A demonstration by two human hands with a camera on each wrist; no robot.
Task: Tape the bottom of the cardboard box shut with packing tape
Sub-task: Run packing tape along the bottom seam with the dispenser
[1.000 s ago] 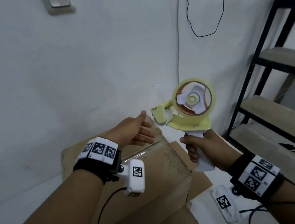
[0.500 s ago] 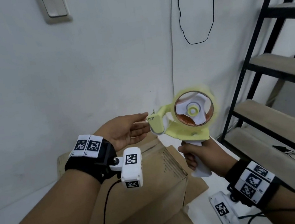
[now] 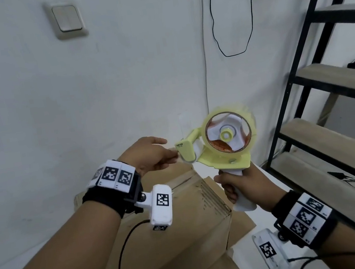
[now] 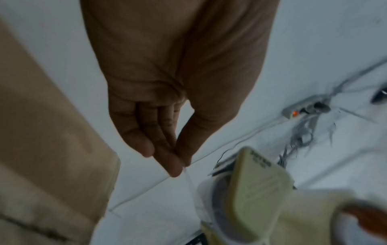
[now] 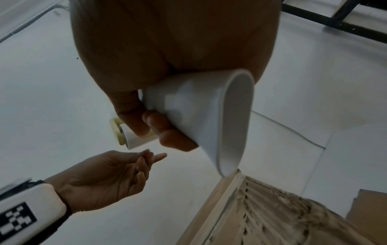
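Clear tape end [image 4: 186, 172] pinched in left hand [image 3: 149, 154] just ahead of the dispenser [image 3: 219, 144] clenched by right hand [image 3: 245, 186], cardboard box [image 3: 184, 224] directly below both, seam running away.

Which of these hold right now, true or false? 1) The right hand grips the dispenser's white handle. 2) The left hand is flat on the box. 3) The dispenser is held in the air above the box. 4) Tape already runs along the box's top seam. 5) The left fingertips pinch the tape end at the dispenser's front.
1) True: the right hand grips the white handle of the tape dispenser.
2) False: the left hand is raised at the dispenser's front, off the cardboard box.
3) True.
4) False: no tape strip shows on the seam.
5) True: the left wrist view shows the clear tape end between thumb and fingertips.
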